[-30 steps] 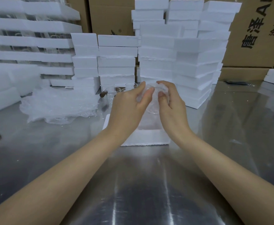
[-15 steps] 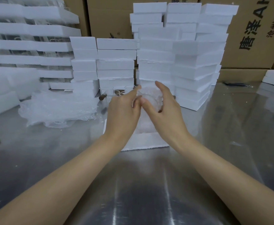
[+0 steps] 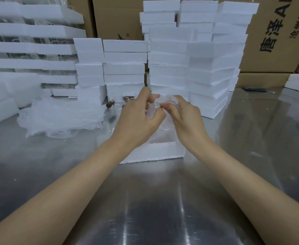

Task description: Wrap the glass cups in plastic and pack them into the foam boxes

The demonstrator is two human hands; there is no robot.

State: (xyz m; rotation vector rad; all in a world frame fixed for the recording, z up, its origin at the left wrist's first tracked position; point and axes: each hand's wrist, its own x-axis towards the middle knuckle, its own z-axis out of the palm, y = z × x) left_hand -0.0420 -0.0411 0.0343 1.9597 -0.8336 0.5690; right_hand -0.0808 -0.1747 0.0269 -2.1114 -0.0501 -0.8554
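Note:
Both hands hold a glass cup wrapped in clear bubble plastic (image 3: 164,103) above an open white foam box (image 3: 155,152) on the steel table. My left hand (image 3: 136,117) grips the wrap from the left, fingers curled round it. On the right side my right hand (image 3: 184,117) pinches the plastic with thumb and fingers. Most of the cup is hidden by the wrap and my fingers. A few bare glass cups (image 3: 120,101) stand behind my left hand.
A heap of bubble plastic (image 3: 60,117) lies at the left. Stacks of white foam boxes (image 3: 189,59) rise behind the hands and along the left. Cardboard cartons (image 3: 272,32) line the back. A small dark-handled tool (image 3: 109,104) lies by the cups.
The hands have dropped slightly toward the foam box and turned the wrapped cup. My fingers have closed tighter on the plastic.

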